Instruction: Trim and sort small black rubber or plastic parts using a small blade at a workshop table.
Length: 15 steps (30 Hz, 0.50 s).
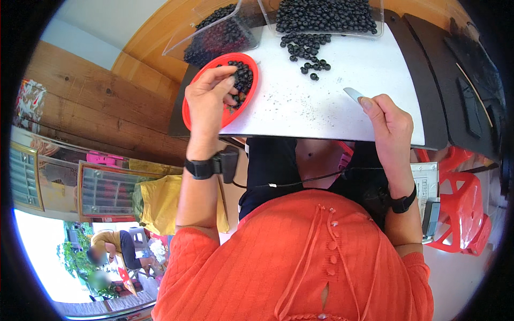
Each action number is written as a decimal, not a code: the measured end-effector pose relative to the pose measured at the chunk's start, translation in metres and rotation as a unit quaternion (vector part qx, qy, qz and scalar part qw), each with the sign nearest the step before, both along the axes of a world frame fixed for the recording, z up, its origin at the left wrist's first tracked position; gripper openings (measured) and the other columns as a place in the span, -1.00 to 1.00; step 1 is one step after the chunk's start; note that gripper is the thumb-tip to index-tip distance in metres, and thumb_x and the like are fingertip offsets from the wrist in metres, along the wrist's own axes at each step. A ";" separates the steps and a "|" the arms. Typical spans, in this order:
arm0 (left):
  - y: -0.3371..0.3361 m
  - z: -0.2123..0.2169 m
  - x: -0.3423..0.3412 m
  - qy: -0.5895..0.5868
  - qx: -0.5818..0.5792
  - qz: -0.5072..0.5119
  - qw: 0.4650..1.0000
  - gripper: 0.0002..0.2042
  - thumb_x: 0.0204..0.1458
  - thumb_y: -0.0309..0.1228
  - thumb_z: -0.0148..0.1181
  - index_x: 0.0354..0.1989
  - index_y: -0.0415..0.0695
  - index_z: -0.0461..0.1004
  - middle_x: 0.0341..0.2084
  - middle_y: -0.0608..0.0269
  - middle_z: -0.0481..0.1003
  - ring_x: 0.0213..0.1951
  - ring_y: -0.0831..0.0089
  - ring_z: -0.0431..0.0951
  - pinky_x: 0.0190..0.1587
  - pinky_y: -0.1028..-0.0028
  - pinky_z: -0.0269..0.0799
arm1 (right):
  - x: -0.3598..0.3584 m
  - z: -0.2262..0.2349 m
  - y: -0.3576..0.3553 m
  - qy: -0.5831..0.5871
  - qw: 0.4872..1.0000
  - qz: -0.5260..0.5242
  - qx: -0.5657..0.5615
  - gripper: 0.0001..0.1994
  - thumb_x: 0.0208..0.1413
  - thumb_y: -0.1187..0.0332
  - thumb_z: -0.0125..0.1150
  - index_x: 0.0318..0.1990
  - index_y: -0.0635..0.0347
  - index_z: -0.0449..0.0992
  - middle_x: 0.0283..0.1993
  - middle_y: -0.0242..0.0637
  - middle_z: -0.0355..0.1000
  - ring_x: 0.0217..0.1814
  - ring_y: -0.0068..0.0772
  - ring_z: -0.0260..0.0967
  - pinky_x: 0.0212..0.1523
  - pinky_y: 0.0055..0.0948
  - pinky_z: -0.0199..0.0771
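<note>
My left hand (210, 96) is over a red oval bowl (254, 80), thumb and fingers bent and apart, with nothing visible held between them. Small round black beads (243, 76) with holes lie in the bowl, partly covered by the hand. My right hand (393, 120), closed round a small knife (352, 94), is above the right front part of the white tabletop (342, 120). The blade points up and left; its handle is hidden in the fist. A loose pile of black beads (305, 48) lies on the white top at the far middle.
Two clear plastic boxes of black beads stand at the back, one box (326, 16) in the middle and a tilted-looking box (219, 35) at left. Dark crumbs (305, 104) dot the tabletop. A cable (300, 183) crosses my lap. Red stools (460, 208) stand at right.
</note>
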State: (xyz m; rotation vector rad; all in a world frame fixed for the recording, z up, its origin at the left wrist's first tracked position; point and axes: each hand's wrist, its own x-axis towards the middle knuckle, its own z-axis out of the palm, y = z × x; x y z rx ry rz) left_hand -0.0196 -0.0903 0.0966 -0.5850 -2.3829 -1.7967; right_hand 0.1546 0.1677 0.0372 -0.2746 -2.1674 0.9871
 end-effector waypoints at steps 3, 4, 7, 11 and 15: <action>-0.007 -0.009 -0.022 0.335 -0.249 0.029 0.908 -0.81 -0.08 -0.59 0.30 -0.24 -0.17 0.65 -0.31 0.18 0.56 -0.35 0.40 0.56 -0.33 0.51 0.48 | 0.000 0.003 0.006 0.004 0.999 -0.031 0.036 -0.71 0.22 0.22 0.23 -0.47 0.19 0.45 -0.71 -0.23 0.26 -0.70 -0.26 0.23 -0.61 -0.34 0.19; 0.000 -0.015 -0.022 0.297 -0.218 0.009 0.929 -0.81 -0.11 -0.58 0.31 -0.27 -0.18 0.64 -0.30 0.13 0.55 -0.34 0.36 0.55 -0.30 0.47 0.48 | 0.000 0.001 0.007 -0.011 0.999 -0.035 0.034 -0.71 0.22 0.22 0.24 -0.47 0.19 0.45 -0.69 -0.24 0.29 -0.69 -0.26 0.25 -0.61 -0.33 0.20; 0.044 -0.022 -0.005 0.200 -0.208 -0.055 0.956 -0.89 -0.09 -0.55 0.34 -0.37 -0.28 0.62 -0.41 0.19 0.53 -0.40 0.54 0.50 -0.31 0.54 0.39 | -0.001 -0.004 0.009 -0.025 0.997 -0.050 0.055 -0.72 0.20 0.22 0.24 -0.47 0.19 0.46 -0.65 -0.24 0.34 -0.65 -0.24 0.32 -0.58 -0.31 0.24; 0.098 -0.028 -0.002 0.208 -0.257 -0.072 0.941 -0.83 -0.10 -0.41 0.38 -0.45 -0.28 0.61 -0.53 0.15 0.54 -0.47 0.41 0.52 -0.35 0.44 0.42 | -0.003 -0.005 0.007 -0.028 0.992 -0.067 0.106 -0.74 0.18 0.22 0.24 -0.47 0.16 0.47 -0.56 -0.25 0.40 -0.56 -0.22 0.40 -0.54 -0.28 0.30; 0.130 -0.030 -0.006 0.215 -0.369 -0.092 0.900 -0.75 -0.11 -0.29 0.39 -0.48 -0.27 0.61 -0.50 0.01 0.58 -0.43 0.14 0.58 -0.31 0.25 0.46 | -0.003 -0.007 0.008 -0.025 0.992 -0.064 0.107 -0.74 0.19 0.20 0.23 -0.46 0.14 0.46 -0.55 -0.28 0.40 -0.54 -0.22 0.40 -0.52 -0.28 0.32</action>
